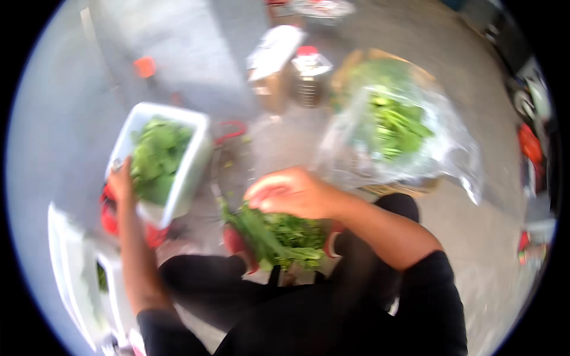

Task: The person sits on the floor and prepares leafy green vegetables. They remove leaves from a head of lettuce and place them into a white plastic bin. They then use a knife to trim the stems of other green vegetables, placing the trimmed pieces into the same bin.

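My left hand [119, 178] is at the near left side of a white plastic tub [202, 133], touching the edge of the broad green leaves [160, 147] inside. Blur hides whether its fingers grip a leaf or the tub. Over a heap of leafy greens [298, 231] between my feet is my right hand [289, 191], its fingers curled. Long leaves lie just below the right fingers; I cannot tell if any is held. To the right, a clear plastic bag [445, 142] lies open around green leafy stalks [396, 124].
Red-handled scissors [231, 130] appear to lie on the floor beside the tub. Further off stand a cardboard box [271, 86] with a white top and a jar with a red lid [307, 51]. A white crate [73, 258] is at my left. Red plastic [156, 236] shows under the tub.
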`<state>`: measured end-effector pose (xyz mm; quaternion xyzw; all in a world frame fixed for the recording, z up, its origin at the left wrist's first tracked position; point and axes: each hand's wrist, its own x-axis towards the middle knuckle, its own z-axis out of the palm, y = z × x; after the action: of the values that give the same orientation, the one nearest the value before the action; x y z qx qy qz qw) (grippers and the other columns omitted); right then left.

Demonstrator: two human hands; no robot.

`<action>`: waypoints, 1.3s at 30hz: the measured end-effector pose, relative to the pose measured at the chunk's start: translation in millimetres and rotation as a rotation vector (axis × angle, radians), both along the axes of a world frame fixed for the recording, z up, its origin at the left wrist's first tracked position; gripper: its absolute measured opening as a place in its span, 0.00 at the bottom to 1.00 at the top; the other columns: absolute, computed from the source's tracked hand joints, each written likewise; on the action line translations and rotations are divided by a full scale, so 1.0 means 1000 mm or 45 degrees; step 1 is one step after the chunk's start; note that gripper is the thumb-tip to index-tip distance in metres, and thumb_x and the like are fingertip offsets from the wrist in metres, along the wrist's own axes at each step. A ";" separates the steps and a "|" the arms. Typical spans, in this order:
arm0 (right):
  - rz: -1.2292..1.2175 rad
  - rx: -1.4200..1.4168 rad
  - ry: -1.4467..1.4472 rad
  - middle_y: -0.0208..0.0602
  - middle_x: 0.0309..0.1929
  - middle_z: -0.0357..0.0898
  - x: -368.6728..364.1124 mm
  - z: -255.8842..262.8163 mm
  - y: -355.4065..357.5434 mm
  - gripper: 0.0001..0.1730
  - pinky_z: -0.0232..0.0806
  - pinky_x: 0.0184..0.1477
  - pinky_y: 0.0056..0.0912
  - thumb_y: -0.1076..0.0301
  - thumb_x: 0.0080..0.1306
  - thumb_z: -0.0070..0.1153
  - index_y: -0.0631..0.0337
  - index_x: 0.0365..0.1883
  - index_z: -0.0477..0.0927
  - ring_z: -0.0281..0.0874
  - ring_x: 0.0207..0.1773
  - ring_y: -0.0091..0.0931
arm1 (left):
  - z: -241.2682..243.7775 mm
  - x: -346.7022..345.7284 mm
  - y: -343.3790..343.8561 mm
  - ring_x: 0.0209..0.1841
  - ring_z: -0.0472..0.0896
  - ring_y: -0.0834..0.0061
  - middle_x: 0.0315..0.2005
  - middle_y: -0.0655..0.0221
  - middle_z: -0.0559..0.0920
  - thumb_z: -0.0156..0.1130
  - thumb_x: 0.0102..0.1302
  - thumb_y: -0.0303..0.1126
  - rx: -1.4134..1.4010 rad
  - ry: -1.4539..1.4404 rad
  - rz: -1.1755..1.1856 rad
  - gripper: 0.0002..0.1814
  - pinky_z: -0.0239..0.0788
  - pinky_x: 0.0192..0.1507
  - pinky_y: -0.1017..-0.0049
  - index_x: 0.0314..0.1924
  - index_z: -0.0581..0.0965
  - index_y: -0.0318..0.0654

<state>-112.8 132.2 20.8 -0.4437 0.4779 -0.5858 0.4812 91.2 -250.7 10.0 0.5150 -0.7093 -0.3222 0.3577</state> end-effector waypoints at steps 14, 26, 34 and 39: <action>-1.228 0.790 1.370 0.40 0.35 0.80 -0.214 -0.054 0.169 0.11 0.71 0.43 0.35 0.71 0.52 0.58 0.61 0.35 0.80 0.78 0.41 0.33 | 0.015 -0.019 0.069 0.44 0.74 0.76 0.43 0.62 0.78 0.48 0.66 0.29 -0.485 0.045 -0.412 0.17 0.64 0.48 0.77 0.53 0.72 0.30; -1.207 0.903 1.410 0.36 0.37 0.80 -0.230 -0.054 0.167 0.10 0.67 0.43 0.34 0.67 0.57 0.55 0.55 0.38 0.80 0.76 0.41 0.27 | -0.021 -0.094 0.254 0.32 0.69 0.87 0.32 0.75 0.76 0.56 0.63 0.28 0.317 0.034 -1.088 0.15 0.62 0.36 0.85 0.50 0.74 0.32; -0.707 0.152 0.013 0.31 0.37 0.75 -0.130 0.043 0.132 0.19 0.68 0.39 0.25 0.70 0.61 0.53 0.61 0.51 0.69 0.73 0.34 0.20 | -0.013 -0.100 0.286 0.25 0.68 0.89 0.22 0.79 0.75 0.54 0.64 0.28 0.370 0.245 -1.214 0.14 0.62 0.28 0.84 0.50 0.74 0.35; -0.330 0.272 0.193 0.28 0.37 0.73 -0.049 0.037 0.078 0.18 0.66 0.39 0.22 0.65 0.65 0.52 0.62 0.52 0.70 0.70 0.35 0.18 | 0.012 -0.094 0.303 0.22 0.75 0.72 0.21 0.64 0.77 0.59 0.58 0.26 -0.216 0.191 -1.322 0.08 0.67 0.25 0.74 0.39 0.75 0.36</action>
<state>-161.8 210.1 58.1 -0.3675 0.6256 -0.5538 0.4086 -2.4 51.8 22.0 0.0408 -0.8670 -0.4343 0.2412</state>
